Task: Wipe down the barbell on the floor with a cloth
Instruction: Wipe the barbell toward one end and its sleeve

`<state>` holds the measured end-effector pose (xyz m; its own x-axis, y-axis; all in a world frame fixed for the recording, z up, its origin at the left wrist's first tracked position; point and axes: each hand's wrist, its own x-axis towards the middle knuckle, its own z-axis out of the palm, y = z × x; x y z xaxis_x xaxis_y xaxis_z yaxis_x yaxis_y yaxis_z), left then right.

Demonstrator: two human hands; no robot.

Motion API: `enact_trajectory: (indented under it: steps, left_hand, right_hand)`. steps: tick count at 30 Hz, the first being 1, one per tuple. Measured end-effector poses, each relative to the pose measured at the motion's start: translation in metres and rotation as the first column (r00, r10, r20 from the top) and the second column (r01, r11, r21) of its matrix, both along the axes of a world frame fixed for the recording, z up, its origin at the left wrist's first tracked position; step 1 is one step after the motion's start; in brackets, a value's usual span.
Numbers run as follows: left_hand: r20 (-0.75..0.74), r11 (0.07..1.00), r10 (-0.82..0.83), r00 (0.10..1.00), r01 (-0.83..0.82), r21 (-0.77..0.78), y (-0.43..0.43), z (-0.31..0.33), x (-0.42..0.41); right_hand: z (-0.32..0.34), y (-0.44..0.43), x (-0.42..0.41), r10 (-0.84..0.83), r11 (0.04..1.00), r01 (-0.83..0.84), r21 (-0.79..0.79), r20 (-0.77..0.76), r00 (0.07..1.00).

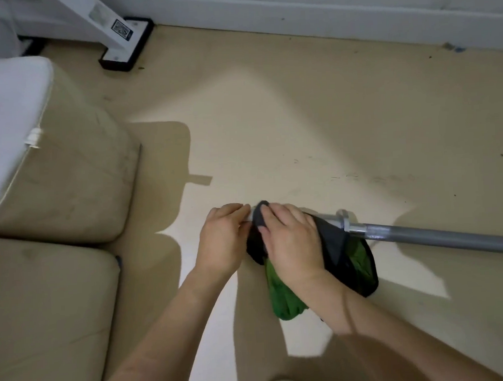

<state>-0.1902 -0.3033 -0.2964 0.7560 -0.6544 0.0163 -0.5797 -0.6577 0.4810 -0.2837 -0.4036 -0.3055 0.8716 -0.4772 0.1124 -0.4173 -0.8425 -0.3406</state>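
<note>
A grey metal barbell (439, 236) lies on the cream floor, running from the centre out past the right edge, with a chrome collar (345, 219) near its left end. A dark grey and green cloth (350, 261) is wrapped over the bar's left sleeve. My right hand (291, 240) presses down on the cloth and grips the bar through it. My left hand (223, 238) closes on the very tip of the bar, just left of the cloth. The sleeve itself is mostly hidden under cloth and hands.
Two beige sofa cushions (69, 185) fill the left side, with a white cushion (7, 115) on top. A white stand with a black base (127, 42) sits at the back left by the white skirting board (322, 14).
</note>
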Motion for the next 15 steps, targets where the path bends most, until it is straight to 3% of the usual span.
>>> enact_trajectory:
  steps: [4,7,10,15]
  left_hand:
    - [0.095,0.998,-0.065,0.993,0.066,-0.015,0.001,-0.002,0.008]
    - [0.149,0.997,-0.072,0.986,0.069,0.026,-0.001,-0.006,0.010]
    - [0.094,0.999,-0.040,0.995,0.040,0.003,-0.004,-0.002,0.008]
    - [-0.064,0.997,-0.009,0.998,0.014,0.079,-0.004,0.009,0.012]
  right_hand:
    - [0.003,-0.011,0.000,0.100,0.995,-0.101,0.024,0.054,0.994]
    - [0.006,-0.047,-0.054,-0.037,0.998,0.038,-0.043,0.035,0.999]
    - [0.010,-0.043,-0.047,-0.152,0.988,0.152,-0.012,0.002,0.988]
    - [0.009,-0.007,0.005,0.027,0.998,-0.028,0.051,0.019,0.999]
